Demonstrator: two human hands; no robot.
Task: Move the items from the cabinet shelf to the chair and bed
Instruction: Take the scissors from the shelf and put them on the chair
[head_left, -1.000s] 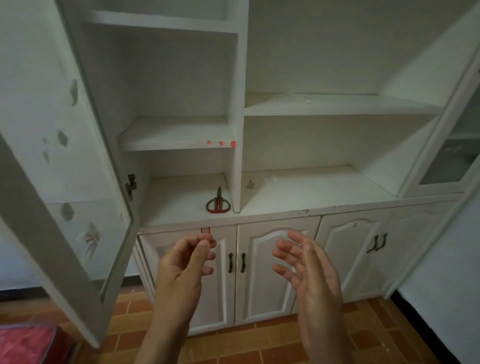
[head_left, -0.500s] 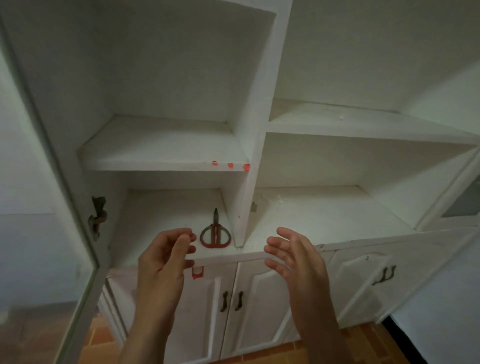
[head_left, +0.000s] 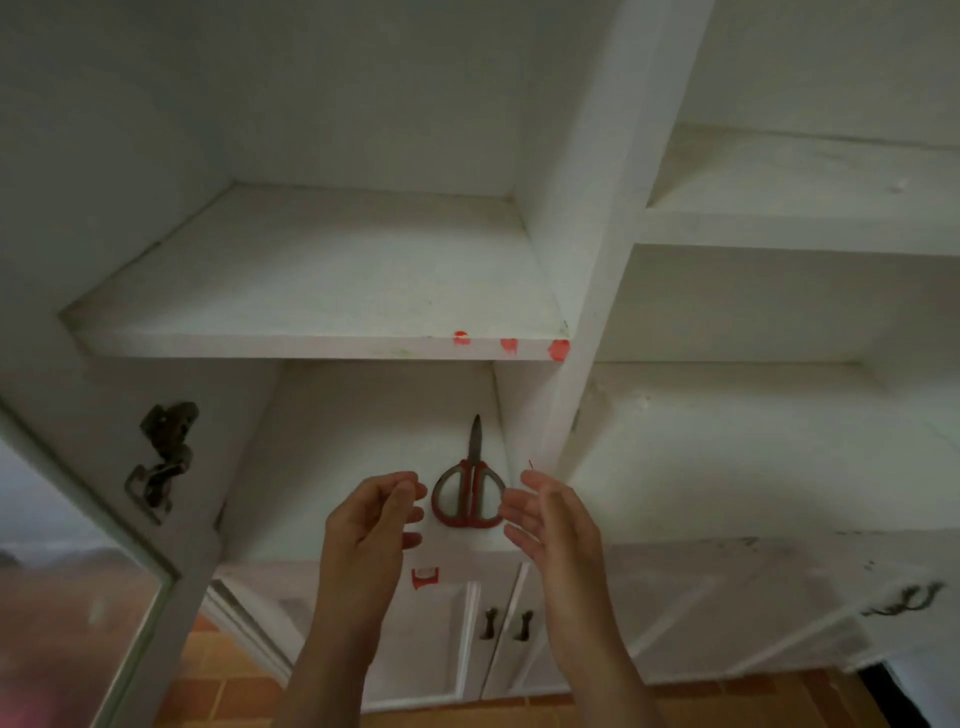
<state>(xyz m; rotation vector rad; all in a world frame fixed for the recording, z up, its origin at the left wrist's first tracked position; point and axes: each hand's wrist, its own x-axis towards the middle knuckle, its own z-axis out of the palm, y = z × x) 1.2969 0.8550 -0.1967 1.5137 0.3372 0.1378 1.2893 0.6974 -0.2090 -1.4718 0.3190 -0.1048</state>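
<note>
- I take the cabinet's upright divider (head_left: 587, 312) as my mark. The scissors (head_left: 471, 488) lie just left of its foot, flat on the lowest open shelf (head_left: 322, 467), with blades closed and pointing to the back and the red-and-grey handles toward me.
- My left hand (head_left: 369, 525) hovers left of the divider, just beyond the scissors' left loop. Its fingers are loosely curled, the thumb is near the forefinger, and it holds nothing.
- My right hand (head_left: 553, 525) is in front of the divider's foot, beside the right loop, with fingers relaxed, slightly spread and empty. I cannot tell whether the fingertips touch the handle.
- Three red marks (head_left: 509, 345) sit on the upper shelf's edge, close to the divider's left.
- A rusty hinge (head_left: 163, 457) is far left of the divider.
- Below the divider are closed white doors with dark handles (head_left: 506, 623).
</note>
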